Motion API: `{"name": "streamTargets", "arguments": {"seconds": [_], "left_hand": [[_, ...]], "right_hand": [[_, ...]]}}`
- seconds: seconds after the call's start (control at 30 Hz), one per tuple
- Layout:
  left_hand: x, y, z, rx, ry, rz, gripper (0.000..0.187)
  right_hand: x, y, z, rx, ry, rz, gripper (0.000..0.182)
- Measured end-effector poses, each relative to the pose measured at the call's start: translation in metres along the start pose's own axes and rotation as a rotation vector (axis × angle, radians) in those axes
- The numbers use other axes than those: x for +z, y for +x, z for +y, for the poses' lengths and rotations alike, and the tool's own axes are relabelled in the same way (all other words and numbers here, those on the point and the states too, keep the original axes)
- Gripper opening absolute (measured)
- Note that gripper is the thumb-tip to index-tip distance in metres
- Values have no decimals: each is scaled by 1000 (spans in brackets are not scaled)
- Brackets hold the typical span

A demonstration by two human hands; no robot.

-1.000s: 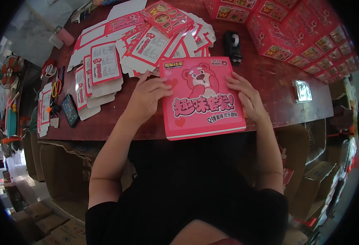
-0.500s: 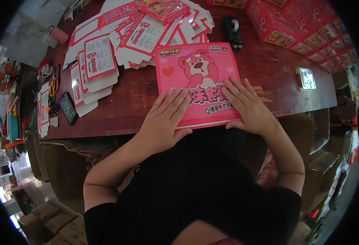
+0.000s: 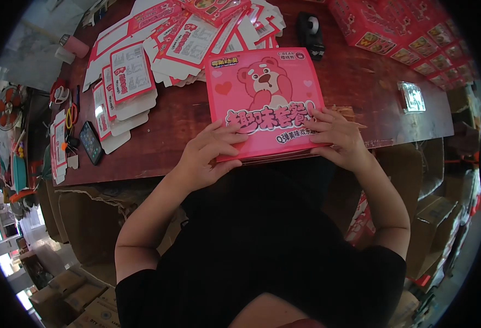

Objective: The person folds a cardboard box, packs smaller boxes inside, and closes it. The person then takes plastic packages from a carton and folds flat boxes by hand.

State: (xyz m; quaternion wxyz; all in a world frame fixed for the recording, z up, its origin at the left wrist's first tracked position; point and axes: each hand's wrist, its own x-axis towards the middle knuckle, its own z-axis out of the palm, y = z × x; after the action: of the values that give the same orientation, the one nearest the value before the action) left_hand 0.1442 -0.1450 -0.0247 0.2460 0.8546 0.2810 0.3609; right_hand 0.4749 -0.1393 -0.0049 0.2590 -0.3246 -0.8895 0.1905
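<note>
A flat pink cardboard box (image 3: 267, 131) with a cartoon bear and large lettering on its lid lies at the table's front edge. My left hand (image 3: 208, 156) is at its near left corner, fingers bent over the lid and thumb along the front edge. On the near right corner, my right hand (image 3: 340, 141) has its fingers on top and its thumb at the front edge. Both hands grip the box from these corners. Beneath the lid's near edge, thin layers of the front side show. What lies inside is hidden.
Flattened printed cartons (image 3: 128, 76) are piled at the left and back. Behind the box stands a black tape dispenser (image 3: 310, 35). Stacked pink boxes (image 3: 399, 38) fill the back right. A phone (image 3: 90, 143), yellow-handled scissors (image 3: 72, 116) and a shiny clear packet (image 3: 411, 98) lie on the table (image 3: 180, 117).
My hands have gone from lying flat on the lid to bent fingers at the near corners. The lid's near edge sits higher, and more of the front side shows.
</note>
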Motion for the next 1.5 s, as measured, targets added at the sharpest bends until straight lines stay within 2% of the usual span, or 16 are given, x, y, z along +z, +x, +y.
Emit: {"name": "streamTargets", "arguments": {"seconds": [0.1, 0.17, 0.37, 0.5, 0.6, 0.63, 0.7, 0.77, 0.83, 0.93, 1.03, 1.13, 1.17, 1.27, 1.37, 1.5], "left_hand": [[-3, -11, -1, 19, -30, -26, 31], [-5, -13, 2, 42, -16, -14, 29], [2, -26, 3, 142, 340, 5, 26], [1, -7, 20, 123, 421, 9, 26], [12, 15, 35, 34, 356, -94, 23], [19, 27, 39, 49, 350, -120, 25], [30, 47, 41, 70, 335, -177, 28], [39, 49, 36, 115, 307, -197, 30], [41, 51, 31, 149, 279, -221, 31], [38, 47, 29, 170, 221, -254, 33], [37, 47, 30, 174, 179, -273, 34], [35, 49, 33, 162, 161, -289, 34], [34, 51, 34, 157, 150, -293, 34], [36, 53, 32, 176, 146, -297, 34], [39, 56, 32, 198, 143, -318, 33], [45, 63, 30, 227, 110, -342, 33]], "right_hand": [[4, -10, 3, 34, 139, 16, 36], [6, -13, -1, 37, 92, 70, 33], [28, -27, 1, -63, -188, 245, 27], [34, -29, 2, -107, -275, 295, 19], [20, -20, 5, -106, 33, 283, 19], [22, -20, 18, -80, 228, 344, 25], [12, -2, 30, 251, 327, 496, 24], [12, 32, 65, 451, 339, 771, 29], [6, 48, 110, 620, 194, 797, 41], [15, 58, 189, 680, 27, 731, 52], [25, 71, 231, 808, 175, 688, 56], [22, 79, 209, 746, -100, 658, 51], [22, 77, 205, 649, -223, 687, 48], [22, 73, 201, 545, -227, 670, 47], [26, 70, 203, 515, -242, 740, 43], [9, 48, 200, 534, -264, 661, 39]]}}
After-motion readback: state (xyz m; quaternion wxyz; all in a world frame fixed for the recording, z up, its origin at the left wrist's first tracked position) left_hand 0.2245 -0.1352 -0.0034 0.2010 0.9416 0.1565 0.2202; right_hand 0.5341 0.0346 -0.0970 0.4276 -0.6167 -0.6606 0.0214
